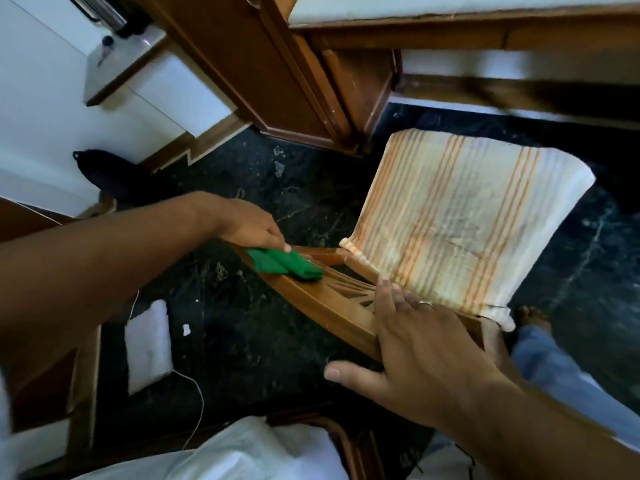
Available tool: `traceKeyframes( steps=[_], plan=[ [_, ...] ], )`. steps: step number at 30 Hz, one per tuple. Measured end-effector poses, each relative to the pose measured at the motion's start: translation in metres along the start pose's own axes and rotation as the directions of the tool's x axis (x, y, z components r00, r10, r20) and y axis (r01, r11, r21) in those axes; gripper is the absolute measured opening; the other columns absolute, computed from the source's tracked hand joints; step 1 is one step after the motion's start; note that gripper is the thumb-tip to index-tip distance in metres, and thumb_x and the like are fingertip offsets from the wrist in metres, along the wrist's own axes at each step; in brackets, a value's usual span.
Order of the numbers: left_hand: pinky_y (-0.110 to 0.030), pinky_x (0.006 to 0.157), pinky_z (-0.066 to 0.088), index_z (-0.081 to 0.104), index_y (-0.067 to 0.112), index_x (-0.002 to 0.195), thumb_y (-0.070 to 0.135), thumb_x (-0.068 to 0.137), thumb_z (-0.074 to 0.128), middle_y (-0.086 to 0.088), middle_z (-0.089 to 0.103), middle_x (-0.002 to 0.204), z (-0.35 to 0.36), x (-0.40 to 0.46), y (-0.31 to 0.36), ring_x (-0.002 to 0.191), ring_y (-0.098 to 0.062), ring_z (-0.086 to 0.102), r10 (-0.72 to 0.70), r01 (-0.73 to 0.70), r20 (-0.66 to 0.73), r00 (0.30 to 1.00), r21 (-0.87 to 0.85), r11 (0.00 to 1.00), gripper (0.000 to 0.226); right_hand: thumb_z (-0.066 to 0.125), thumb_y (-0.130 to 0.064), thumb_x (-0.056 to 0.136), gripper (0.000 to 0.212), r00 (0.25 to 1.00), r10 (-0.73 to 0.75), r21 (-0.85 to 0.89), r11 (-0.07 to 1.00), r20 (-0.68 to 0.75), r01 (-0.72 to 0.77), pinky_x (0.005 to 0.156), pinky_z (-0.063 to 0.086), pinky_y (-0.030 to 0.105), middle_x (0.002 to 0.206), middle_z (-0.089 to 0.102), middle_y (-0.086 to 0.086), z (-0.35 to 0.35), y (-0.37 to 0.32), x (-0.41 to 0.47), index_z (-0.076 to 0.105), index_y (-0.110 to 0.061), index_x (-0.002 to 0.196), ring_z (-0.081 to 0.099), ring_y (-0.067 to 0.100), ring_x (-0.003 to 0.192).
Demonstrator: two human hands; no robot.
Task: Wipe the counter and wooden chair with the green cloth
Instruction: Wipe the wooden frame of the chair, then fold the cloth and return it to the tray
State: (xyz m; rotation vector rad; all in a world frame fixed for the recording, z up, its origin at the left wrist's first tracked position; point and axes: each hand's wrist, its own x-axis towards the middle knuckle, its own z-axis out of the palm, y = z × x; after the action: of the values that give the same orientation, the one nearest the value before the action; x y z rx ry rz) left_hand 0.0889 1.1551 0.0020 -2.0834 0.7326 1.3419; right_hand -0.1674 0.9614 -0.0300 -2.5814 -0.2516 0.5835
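Observation:
The wooden chair (pixel 322 303) is seen from above, its carved top rail running across the middle of the view. My left hand (pixel 249 226) presses the folded green cloth (pixel 287 265) onto the left end of that rail. My right hand (pixel 415 344) grips the rail further right, thumb in front and fingers over the top, a ring on one finger. The chair's seat carries a cream cushion with orange stripes (pixel 460 220). The counter (pixel 450 8) shows as a white slab on a wooden frame at the top right.
The floor is dark marbled stone (pixel 242 188). A wooden cabinet (pixel 277 64) stands behind the chair. A white cushion (pixel 147 348) and a thin white cord (pixel 201 403) lie at lower left. A black bag (pixel 114 174) sits by the wall. My foot (pixel 530 317) is right of the chair.

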Motion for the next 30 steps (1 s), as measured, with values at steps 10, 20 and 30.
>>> traceKeyframes(
  steps=[10, 20, 30],
  plan=[
    [-0.04, 0.12, 0.025, 0.04, 0.031, 0.151, 0.044, 0.106, 0.033, 0.002, 0.035, 0.161, 0.026, -0.047, 0.134, 0.147, -0.017, 0.029, 0.339, -0.352, -0.143, 0.93, -0.073, 0.933, 0.048, 0.04, -0.056, 0.099, 0.049, 0.936, 0.283, 0.76, 0.555, 0.209, -0.338, 0.056, 0.039, 0.026, 0.055, 0.057, -0.012, -0.009, 0.034, -0.002, 0.063, -0.023, 0.071, 0.057, 0.009, 0.057],
    [-0.046, 0.107, 0.041, 0.051, 0.029, 0.081, 0.048, 0.083, 0.062, 0.011, 0.055, 0.07, -0.029, -0.079, 0.136, 0.065, -0.001, 0.053, 0.358, -0.31, -0.435, 0.826, 0.181, 0.933, 0.023, 0.069, -0.019, 0.086, 0.021, 0.951, 0.212, 0.906, 0.316, 0.223, -0.283, 0.085, 0.058, 0.041, 0.103, 0.074, 0.015, -0.045, 0.048, -0.007, 0.065, -0.009, 0.103, 0.072, 0.027, 0.093],
    [-0.024, 0.067, 0.054, 0.07, 0.013, 0.096, 0.01, 0.09, 0.069, -0.004, 0.076, 0.087, -0.08, -0.066, 0.229, 0.08, -0.012, 0.071, -0.077, -0.677, -0.691, 0.718, -0.72, 0.152, 0.007, 0.067, -0.028, 0.09, 0.029, 0.899, 0.438, 0.999, -0.035, -0.011, 0.03, 0.077, 0.06, 0.047, 0.107, 0.076, 0.013, -0.104, 0.228, -0.09, 0.071, -0.007, 0.111, 0.074, 0.026, 0.093]
  ],
)
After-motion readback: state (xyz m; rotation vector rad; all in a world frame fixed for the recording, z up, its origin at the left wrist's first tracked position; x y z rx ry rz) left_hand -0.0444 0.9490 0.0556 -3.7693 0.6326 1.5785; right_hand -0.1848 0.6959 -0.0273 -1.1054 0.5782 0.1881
